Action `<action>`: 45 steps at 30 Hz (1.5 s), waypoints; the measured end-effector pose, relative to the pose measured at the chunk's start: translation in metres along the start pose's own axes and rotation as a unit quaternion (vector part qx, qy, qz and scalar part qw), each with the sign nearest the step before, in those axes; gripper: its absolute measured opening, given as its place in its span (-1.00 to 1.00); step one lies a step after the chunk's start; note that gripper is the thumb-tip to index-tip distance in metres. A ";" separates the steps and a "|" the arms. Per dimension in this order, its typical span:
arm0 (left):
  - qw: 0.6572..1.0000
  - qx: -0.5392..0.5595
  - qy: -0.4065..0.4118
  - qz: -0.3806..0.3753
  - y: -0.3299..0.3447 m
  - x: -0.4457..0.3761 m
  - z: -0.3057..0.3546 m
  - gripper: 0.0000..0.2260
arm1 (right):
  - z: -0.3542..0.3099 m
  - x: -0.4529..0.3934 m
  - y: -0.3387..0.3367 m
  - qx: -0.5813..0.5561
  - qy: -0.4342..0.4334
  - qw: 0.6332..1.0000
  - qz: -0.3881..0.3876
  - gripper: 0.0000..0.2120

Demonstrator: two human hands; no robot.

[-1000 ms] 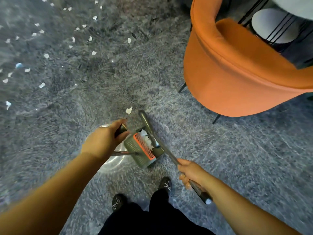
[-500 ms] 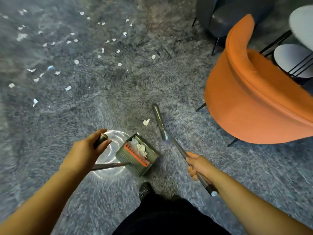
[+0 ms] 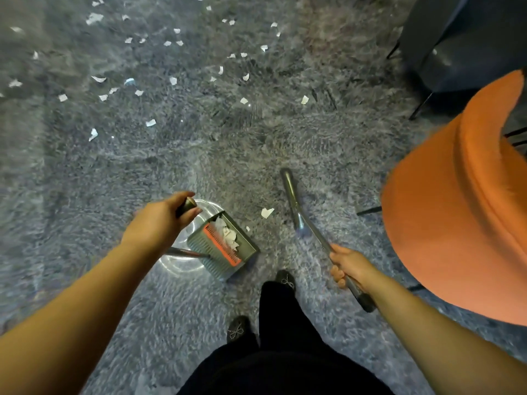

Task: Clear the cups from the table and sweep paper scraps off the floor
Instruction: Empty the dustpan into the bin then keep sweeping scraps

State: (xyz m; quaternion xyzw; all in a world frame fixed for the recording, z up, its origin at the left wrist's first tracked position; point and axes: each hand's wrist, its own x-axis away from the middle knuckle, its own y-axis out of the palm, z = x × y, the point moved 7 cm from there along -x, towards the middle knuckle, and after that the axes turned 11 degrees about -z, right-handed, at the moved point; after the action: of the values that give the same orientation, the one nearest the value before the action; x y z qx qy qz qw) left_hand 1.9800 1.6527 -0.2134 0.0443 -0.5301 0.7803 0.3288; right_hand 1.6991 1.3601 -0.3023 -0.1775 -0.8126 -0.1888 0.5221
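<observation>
Both hands grip tight: left hand (image 3: 159, 220) round the dustpan (image 3: 225, 246) handle, right hand (image 3: 352, 265) round the broom (image 3: 296, 206) shaft

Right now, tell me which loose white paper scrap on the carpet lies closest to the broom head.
The white heart-shaped paper scrap, alone just left of the grey broom head; the others lie scattered far beyond.

Floor: grey shag carpet (image 3: 285, 143), pile uneven. An orange upholstered armchair (image 3: 456, 223) on thin dark legs stands at right. A dark chair (image 3: 462, 41) stands beyond it, upper right.
</observation>
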 end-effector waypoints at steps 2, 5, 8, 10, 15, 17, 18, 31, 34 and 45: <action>1.000 -0.013 -0.010 -0.008 -0.002 -0.013 0.001 -0.58 | -0.019 -0.007 0.001 0.019 0.006 1.000 -0.005 -0.57; 0.999 -0.017 -0.021 -0.018 -0.010 -0.036 0.000 -0.55 | -0.047 -0.026 0.001 0.050 0.024 0.998 -0.013 -0.60; 0.999 -0.049 -0.011 -0.017 -0.015 -0.050 0.005 -0.54 | -0.064 -0.049 0.004 0.070 0.041 0.997 -0.013 -0.60; 0.997 -0.072 -0.026 -0.021 -0.016 -0.055 0.005 -0.55 | -0.069 -0.066 0.011 0.086 0.052 0.995 -0.026 -0.63; 0.995 -0.067 -0.055 -0.040 -0.016 -0.055 0.003 -0.55 | -0.068 -0.094 0.039 0.123 0.088 0.986 -0.074 -0.59; 0.996 -0.068 -0.048 -0.035 -0.018 -0.055 0.008 -0.53 | -0.063 -0.098 0.051 0.141 0.100 0.981 -0.093 -0.56; 0.996 -0.070 -0.045 -0.034 -0.018 -0.056 0.010 -0.53 | -0.062 -0.098 0.058 0.151 0.107 0.978 -0.101 -0.55; 0.997 -0.076 -0.023 -0.017 -0.019 -0.051 0.012 -0.47 | -0.046 -0.075 0.090 0.164 0.141 0.964 -0.153 -0.53; 0.997 -0.079 -0.015 -0.014 -0.016 -0.038 0.007 -0.42 | -0.045 -0.065 0.089 0.125 0.132 0.972 -0.150 -0.53; 0.999 -0.041 -0.016 0.000 -0.018 0.018 -0.017 -0.53 | -0.037 -0.050 0.092 0.097 0.057 0.989 -0.099 -0.53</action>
State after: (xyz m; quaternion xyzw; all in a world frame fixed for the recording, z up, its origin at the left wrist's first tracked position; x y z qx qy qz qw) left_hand 1.9807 1.6793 -0.1991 0.0433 -0.5665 0.7573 0.3219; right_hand 1.7928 1.4167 -0.3230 -0.0339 -0.8097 -0.1699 0.5607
